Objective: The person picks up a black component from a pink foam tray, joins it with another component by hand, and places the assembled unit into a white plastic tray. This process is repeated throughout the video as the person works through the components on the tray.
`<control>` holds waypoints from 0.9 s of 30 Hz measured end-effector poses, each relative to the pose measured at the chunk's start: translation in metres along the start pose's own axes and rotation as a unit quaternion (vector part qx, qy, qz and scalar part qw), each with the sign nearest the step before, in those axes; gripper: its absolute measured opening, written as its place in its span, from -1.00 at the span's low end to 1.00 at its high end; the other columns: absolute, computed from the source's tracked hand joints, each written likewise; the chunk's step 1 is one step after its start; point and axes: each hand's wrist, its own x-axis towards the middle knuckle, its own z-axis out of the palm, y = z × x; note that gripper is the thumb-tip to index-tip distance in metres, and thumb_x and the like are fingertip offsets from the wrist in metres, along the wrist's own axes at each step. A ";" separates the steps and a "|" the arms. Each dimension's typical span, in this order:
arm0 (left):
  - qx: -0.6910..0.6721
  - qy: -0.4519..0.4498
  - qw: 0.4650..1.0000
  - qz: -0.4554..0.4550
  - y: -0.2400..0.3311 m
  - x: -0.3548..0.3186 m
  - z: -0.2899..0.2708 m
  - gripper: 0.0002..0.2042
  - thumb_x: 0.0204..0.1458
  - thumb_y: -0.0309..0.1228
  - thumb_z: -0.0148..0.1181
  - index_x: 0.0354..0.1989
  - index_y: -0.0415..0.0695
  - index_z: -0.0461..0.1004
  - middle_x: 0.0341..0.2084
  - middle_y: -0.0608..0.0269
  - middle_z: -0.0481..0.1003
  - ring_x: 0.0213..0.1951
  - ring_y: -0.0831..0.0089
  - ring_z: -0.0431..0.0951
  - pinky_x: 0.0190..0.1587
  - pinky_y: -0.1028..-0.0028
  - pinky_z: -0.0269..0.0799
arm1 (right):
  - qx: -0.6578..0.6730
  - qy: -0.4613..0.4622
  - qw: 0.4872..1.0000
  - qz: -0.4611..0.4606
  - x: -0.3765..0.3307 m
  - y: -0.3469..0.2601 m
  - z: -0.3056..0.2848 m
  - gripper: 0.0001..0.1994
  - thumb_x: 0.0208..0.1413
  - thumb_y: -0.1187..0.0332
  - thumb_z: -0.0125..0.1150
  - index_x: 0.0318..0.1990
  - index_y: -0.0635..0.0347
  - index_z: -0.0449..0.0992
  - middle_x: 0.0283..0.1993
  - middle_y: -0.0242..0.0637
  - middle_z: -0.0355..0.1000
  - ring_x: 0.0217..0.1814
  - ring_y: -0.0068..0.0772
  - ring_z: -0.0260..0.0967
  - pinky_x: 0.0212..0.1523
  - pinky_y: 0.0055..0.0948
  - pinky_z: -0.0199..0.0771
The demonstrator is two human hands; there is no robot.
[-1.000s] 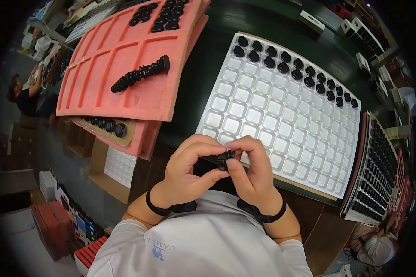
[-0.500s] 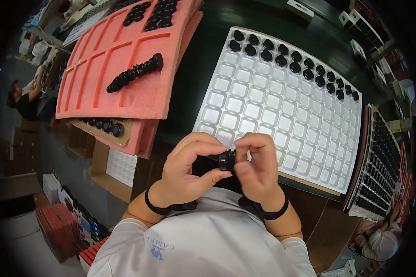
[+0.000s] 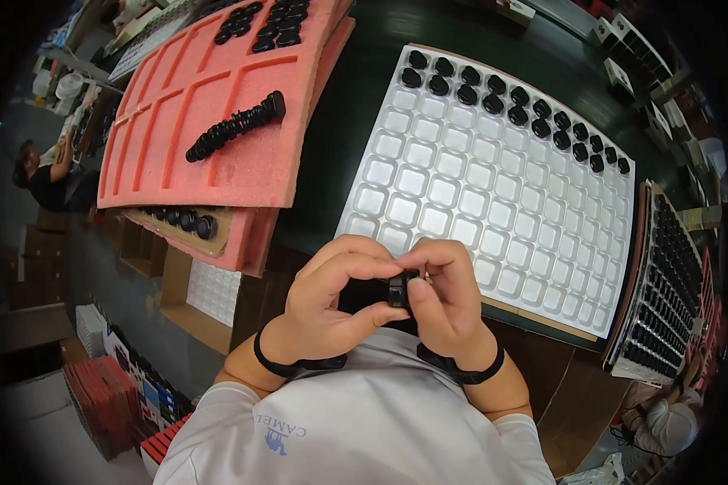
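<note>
one small, dark black, blocky part (image 3: 397, 293): was pinched narrowly between the left hand (image 3: 325, 301) and right hand (image 3: 449, 301), at dial centre.
one white, square-pocketed tray (image 3: 465, 198): lay toward one o'clock.
one pink foam slab (image 3: 255, 187): lay toward ten, bearing a slanted row of black pieces (image 3: 236, 127).
</note>
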 end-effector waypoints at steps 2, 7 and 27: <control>-0.015 -0.008 1.000 0.004 -0.001 0.000 0.000 -0.59 -0.23 -0.56 0.41 -0.15 -0.30 0.44 -0.27 0.06 0.45 -0.25 0.32 0.49 -0.20 0.46 0.42 | 0.064 0.027 0.995 0.071 -0.001 -0.002 0.002 -0.77 0.15 0.57 -0.11 -0.03 0.28 0.21 -0.32 -0.41 0.23 -0.36 -0.69 0.09 -0.33 -0.63 0.17; 0.002 0.004 1.000 -0.003 -0.001 0.000 0.000 -0.59 -0.24 -0.55 0.42 -0.15 -0.30 0.44 -0.28 0.06 0.45 -0.26 0.31 0.49 -0.19 0.46 0.42 | -0.177 -0.038 0.983 -0.026 0.000 0.002 -0.001 -0.79 0.16 0.55 -0.12 -0.04 0.27 0.21 -0.31 -0.40 0.23 -0.34 -0.70 0.09 -0.33 -0.63 0.17; -0.007 0.016 1.000 -0.018 -0.008 -0.004 -0.003 -0.58 -0.19 -0.49 0.42 -0.12 -0.30 0.43 -0.27 0.08 0.44 -0.24 0.36 0.48 -0.20 0.49 0.42 | -0.210 -0.027 0.977 0.035 0.003 -0.010 -0.008 -0.70 0.06 0.36 0.22 -0.10 0.28 0.35 -0.30 -0.31 0.29 -0.29 -0.51 0.20 -0.23 -0.55 0.23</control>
